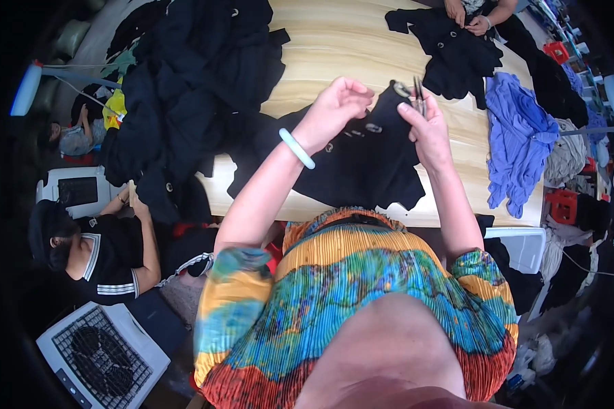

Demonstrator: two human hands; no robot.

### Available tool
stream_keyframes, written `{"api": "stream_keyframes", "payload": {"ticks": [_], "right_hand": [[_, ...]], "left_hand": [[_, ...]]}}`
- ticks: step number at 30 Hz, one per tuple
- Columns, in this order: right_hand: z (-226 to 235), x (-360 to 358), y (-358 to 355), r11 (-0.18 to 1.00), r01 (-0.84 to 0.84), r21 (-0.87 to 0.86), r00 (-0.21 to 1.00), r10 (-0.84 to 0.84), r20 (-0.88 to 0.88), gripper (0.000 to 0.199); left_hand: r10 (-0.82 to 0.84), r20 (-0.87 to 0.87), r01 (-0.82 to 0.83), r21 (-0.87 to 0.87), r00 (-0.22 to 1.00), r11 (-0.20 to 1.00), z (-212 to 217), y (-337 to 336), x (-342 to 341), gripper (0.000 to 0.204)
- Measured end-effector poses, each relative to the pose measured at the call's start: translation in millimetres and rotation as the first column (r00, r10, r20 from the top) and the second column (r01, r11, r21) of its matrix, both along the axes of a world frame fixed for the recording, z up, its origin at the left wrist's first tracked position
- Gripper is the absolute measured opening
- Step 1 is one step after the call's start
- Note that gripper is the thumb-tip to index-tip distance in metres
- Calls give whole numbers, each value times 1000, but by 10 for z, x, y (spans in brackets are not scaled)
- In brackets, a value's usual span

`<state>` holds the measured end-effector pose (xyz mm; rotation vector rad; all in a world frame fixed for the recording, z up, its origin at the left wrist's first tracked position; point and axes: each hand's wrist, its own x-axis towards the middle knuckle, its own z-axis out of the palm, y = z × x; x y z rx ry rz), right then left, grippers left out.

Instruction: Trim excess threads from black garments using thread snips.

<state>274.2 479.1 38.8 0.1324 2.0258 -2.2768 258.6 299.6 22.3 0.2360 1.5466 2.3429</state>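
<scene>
Here the left hand (334, 109) pinches a fold of the black garment (361, 157) and lifts it off the table (334, 41), so the cloth hangs taut just below the fingers. The right hand (426, 129) is closed around small snips (418, 95), blades up, right beside that pinch, likely to reach a thread. The rest of the garment trails down from both grips onto the table edge. A dark clothes pile (191, 75) lies well beyond the left hand.
</scene>
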Motion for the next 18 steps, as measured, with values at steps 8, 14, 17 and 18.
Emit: {"api": "stream_keyframes", "payload": {"ticks": [8,14,17,18], "right_hand": [[397,-44,39,965,97,-244,995,-96,18,22],[484,0,65,961,71,-269,995,-86,-44,21],[475,67,23,957,74,-281,997,-80,-12,25],[429,55,80,954,34,-298,999,-37,-3,27]], "left_hand": [[-91,-183,25,-337,979,941,-229,141,152,26],[-353,23,352,22,935,936,263,-88,365,33],[-267,27,262,106,963,959,430,-146,452,40],[-267,30,263,105,963,959,392,-140,455,40]]}}
